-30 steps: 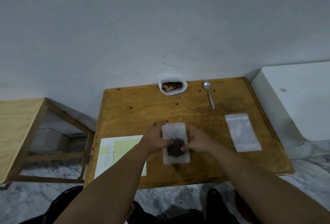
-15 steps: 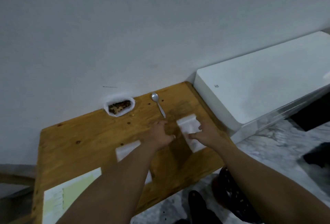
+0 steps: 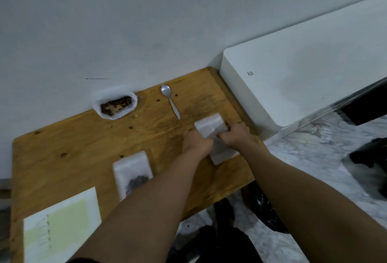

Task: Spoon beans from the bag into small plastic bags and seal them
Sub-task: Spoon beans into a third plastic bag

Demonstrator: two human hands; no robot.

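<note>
On the wooden table, both hands meet at an empty small plastic bag near the right edge. My left hand pinches its left side and my right hand grips its right side; the bag's upper end lifts off the wood. A filled small bag with dark beans lies flat left of my left forearm, its lower part hidden by the arm. The white bag of beans stands open against the wall. A metal spoon lies on the table right of it.
A white-and-yellow sheet of paper lies at the table's near left corner. A white box-like appliance stands right against the table's right edge. A few loose beans dot the tabletop. Marble floor shows below.
Both hands let go of the filled bag, which stays on the table, and moved right to the empty bag. They now grip and lift it. The view swung to the right.
</note>
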